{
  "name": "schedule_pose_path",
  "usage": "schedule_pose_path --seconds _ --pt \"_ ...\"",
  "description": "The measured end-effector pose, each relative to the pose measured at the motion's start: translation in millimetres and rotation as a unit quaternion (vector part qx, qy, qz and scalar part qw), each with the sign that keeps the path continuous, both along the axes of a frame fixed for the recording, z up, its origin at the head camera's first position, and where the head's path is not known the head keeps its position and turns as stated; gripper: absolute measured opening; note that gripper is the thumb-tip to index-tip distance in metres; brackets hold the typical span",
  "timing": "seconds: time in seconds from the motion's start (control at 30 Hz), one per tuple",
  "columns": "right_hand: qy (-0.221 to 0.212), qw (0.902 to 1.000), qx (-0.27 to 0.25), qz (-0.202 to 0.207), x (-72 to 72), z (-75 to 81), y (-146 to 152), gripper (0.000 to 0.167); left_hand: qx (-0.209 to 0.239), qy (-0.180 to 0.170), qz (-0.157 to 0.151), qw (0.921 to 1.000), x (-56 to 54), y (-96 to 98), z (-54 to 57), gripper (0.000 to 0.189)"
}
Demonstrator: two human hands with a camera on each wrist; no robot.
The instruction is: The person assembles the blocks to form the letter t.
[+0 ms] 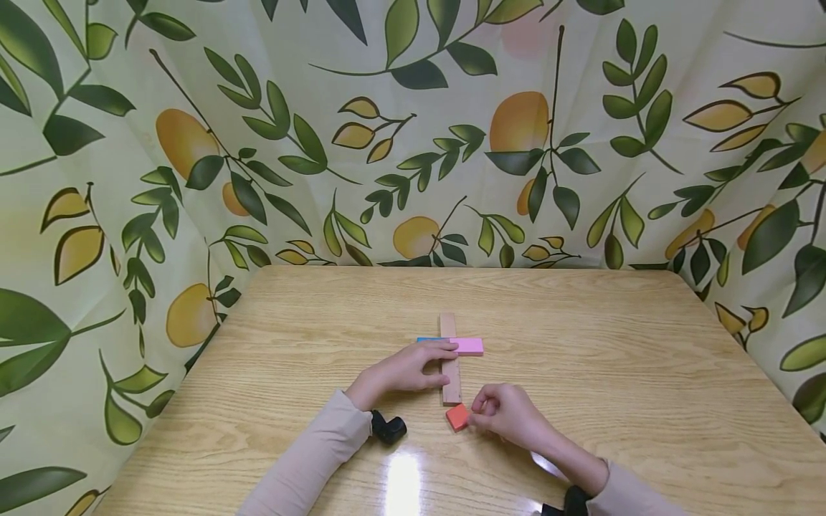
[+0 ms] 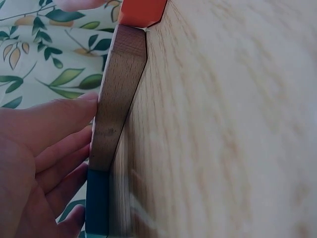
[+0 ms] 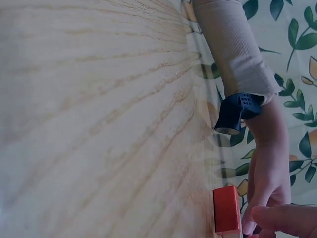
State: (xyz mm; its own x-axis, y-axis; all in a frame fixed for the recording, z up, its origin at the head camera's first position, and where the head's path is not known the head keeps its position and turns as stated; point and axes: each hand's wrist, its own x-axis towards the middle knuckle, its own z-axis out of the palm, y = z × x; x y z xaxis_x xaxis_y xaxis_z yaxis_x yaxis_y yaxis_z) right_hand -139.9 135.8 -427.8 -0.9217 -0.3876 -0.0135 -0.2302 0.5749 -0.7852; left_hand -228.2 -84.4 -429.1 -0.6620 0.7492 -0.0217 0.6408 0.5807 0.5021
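Note:
Flat blocks form a cross on the table: a blue block (image 1: pixel 427 340) at left, a pink block (image 1: pixel 467 347) at right, and plain wooden blocks, one at the far end (image 1: pixel 447 324) and one at the near end (image 1: pixel 452 387). My left hand (image 1: pixel 401 369) rests over the left side and middle, hiding part of the blue block. In the left wrist view, its thumb lies on the wooden block (image 2: pixel 119 94). A red block (image 1: pixel 457 417) sits turned at the cross's near end. My right hand (image 1: pixel 516 419) has its thumb and fingertips right at the red block's right edge.
The wood-grain table (image 1: pixel 613 358) carries the blocks. A curtain (image 1: pixel 413 143) printed with leaves and fruit hangs behind and at both sides. Black wrist cameras sit at the left wrist (image 1: pixel 389 428) and right wrist (image 1: pixel 571 502).

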Motion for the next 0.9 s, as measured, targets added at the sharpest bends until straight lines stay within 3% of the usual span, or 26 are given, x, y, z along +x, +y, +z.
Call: schedule_pose_path --seconds 0.13,0.33,0.67,0.9 --pt "0.014 0.9998 -0.013 0.01 -1.5 2.0 4 0.018 0.0 -0.002 0.001 1.0 0.4 0.4 1.2 0.047" --pt "-0.003 0.999 -0.038 0.024 -4.4 2.1 10 0.019 0.002 0.015 -0.005 0.9999 1.3 -0.1 1.1 0.046" --pt "0.028 0.9975 -0.044 0.047 -5.2 0.7 24 0.019 0.003 0.016 -0.008 0.9998 1.8 -0.3 1.4 0.046" --pt "0.021 0.9972 -0.053 0.048 -6.3 6.4 35 0.024 0.008 0.019 -0.01 0.9997 3.8 -0.6 2.8 0.045"
